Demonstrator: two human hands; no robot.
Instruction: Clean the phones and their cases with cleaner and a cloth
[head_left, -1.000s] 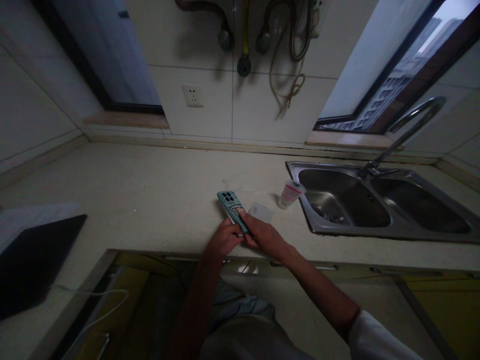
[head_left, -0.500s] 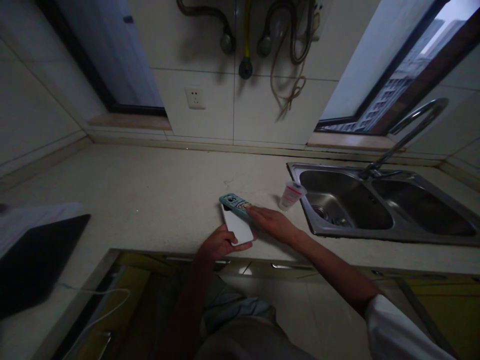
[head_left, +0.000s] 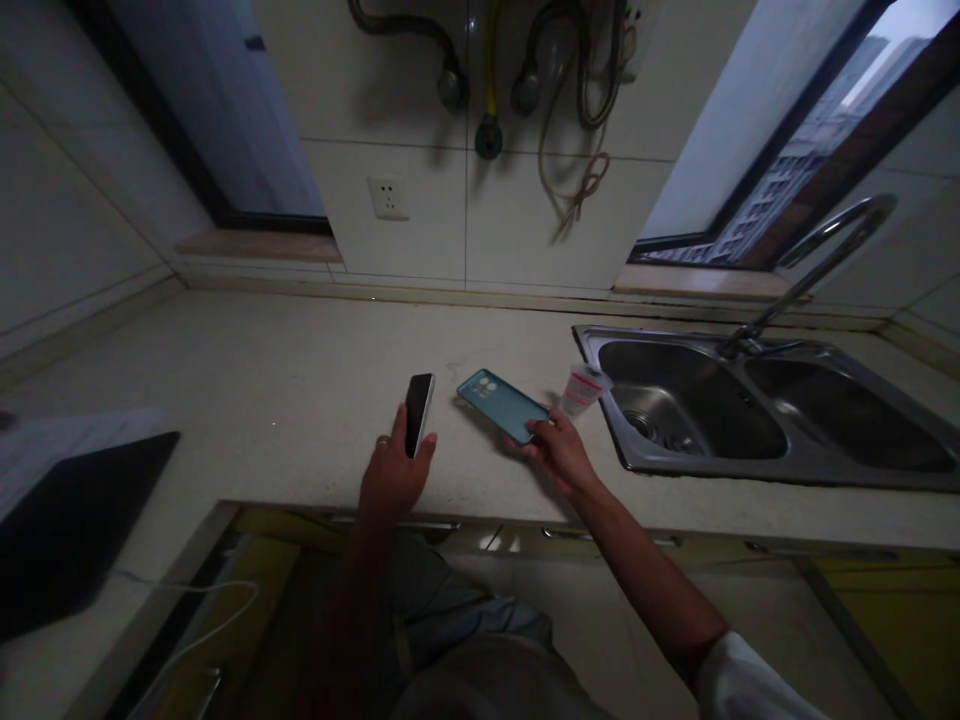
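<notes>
My left hand (head_left: 395,470) grips a phone (head_left: 418,412) near the front of the counter, its dark screen side turned partly up and a pale edge showing on the right. To the right of it, my right hand (head_left: 559,450) pinches the lower end of a teal phone case (head_left: 504,404). The hollow inside of the case faces up, with camera cutouts at its far end. Phone and case are apart, with counter between them. Just beyond my right hand a clear plastic cup (head_left: 583,390) with red marks leans beside the sink.
A double steel sink (head_left: 626,455) with a curved faucet (head_left: 817,260) is set into the counter (head_left: 300,380) at right. At left lie a black flat object (head_left: 82,520) and papers (head_left: 82,445). A white cable (head_left: 225,610) hangs over the front edge. Pipes and a socket (head_left: 388,198) are on the wall.
The phone and the case have come apart. My left hand has moved left and turned the phone; my right hand has flipped the case so its inside shows.
</notes>
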